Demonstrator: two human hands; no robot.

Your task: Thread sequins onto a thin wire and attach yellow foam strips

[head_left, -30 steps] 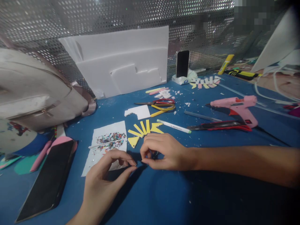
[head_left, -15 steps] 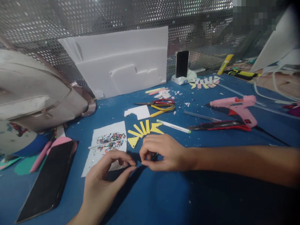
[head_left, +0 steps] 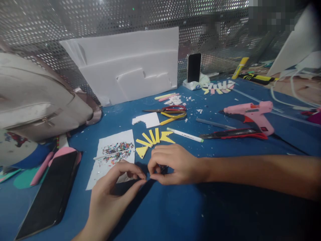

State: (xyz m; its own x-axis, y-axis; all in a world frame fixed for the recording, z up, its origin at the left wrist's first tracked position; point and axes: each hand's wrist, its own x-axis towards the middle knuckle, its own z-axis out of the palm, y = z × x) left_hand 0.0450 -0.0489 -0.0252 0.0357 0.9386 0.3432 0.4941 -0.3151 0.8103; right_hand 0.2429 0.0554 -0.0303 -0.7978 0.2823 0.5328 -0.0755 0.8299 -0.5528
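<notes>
My left hand [head_left: 115, 187] pinches a tiny piece between thumb and forefinger, too small to name. Close beside it, my right hand [head_left: 173, 164] has its fingers curled and thumb and forefinger brought together; what they hold, if anything, is hidden. Just beyond the hands lie yellow foam pieces [head_left: 152, 136] in a fan, among them a yellow triangle [head_left: 142, 151] with a small hole. Left of these, a white sheet [head_left: 92, 179] carries colourful sequins [head_left: 122, 146] and a thin white stick [head_left: 112, 154].
A pink glue gun [head_left: 260, 113], a red utility knife [head_left: 235, 134] and a white marker [head_left: 185, 135] lie to the right. Scissors [head_left: 173, 109] and a cut white foam piece [head_left: 150, 119] lie farther back. A black phone [head_left: 47, 197] and a bag [head_left: 37, 100] are at left.
Both hands stay almost in place, with the fingertips slightly shifted. A tiny piece now shows at my left fingertips. The whole view has moved slightly.
</notes>
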